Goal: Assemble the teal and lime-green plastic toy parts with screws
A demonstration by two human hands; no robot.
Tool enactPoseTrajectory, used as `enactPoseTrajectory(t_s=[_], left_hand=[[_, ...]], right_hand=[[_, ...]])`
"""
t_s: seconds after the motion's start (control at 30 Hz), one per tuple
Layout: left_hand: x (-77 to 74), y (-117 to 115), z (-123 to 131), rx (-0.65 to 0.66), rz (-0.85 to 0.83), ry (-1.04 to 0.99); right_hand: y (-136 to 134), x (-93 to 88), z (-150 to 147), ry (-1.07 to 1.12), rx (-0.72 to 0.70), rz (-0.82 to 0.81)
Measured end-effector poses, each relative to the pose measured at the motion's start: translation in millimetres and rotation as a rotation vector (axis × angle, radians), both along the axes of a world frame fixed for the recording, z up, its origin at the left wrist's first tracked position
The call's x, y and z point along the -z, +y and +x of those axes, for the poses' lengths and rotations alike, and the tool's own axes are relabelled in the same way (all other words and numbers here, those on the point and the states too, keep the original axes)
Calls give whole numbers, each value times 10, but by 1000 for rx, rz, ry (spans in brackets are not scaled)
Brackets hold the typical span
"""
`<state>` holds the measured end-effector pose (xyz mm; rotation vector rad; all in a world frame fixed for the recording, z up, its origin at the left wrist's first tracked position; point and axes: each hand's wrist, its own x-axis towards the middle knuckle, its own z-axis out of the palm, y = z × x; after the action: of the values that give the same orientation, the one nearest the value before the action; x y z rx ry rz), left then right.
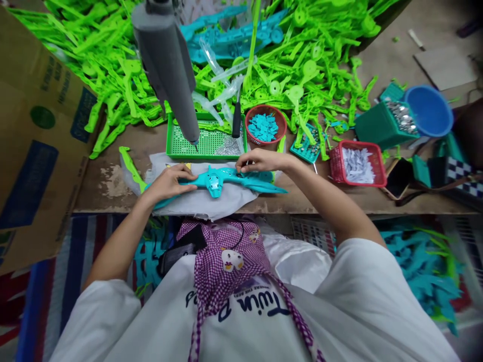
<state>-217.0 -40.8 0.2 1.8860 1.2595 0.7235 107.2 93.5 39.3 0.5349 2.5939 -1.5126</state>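
A long turquoise plastic part point(215, 182) lies across a white cloth point(211, 207) at the table's front edge. Round its left end my left hand point(171, 182) is closed, thumb along the near side and fingers over the far side. At the part's right half, my right hand point(258, 162) bends down with fingertips pinched together against its top. Something small and dark shows under those fingertips, too small to name. Just beyond the part stands a green perforated tray point(188, 142) with small silvery pieces in it.
A grey power screwdriver point(166, 70) hangs above the tray. Lime-green plastic parts point(124, 80) heap across the back. A red bowl point(248, 125) of turquoise pieces, a red basket point(337, 163) of whitish pieces and a green bin point(372, 128) stand rightward. A cardboard box point(45, 146) borders the left.
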Motion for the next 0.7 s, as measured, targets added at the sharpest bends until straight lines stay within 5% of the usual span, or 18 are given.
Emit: enactPoseTrajectory(t_s=[0.2, 0.43, 0.7], left_hand=[[11, 5, -1, -6, -10, -15], [4, 8, 3, -9, -27, -15], [-18, 27, 6, 31, -43, 55]], right_hand=[[-36, 25, -126, -83, -72, 34], [-263, 37, -104, -105, 88, 264], [-288, -356, -560, -660, 123, 452]])
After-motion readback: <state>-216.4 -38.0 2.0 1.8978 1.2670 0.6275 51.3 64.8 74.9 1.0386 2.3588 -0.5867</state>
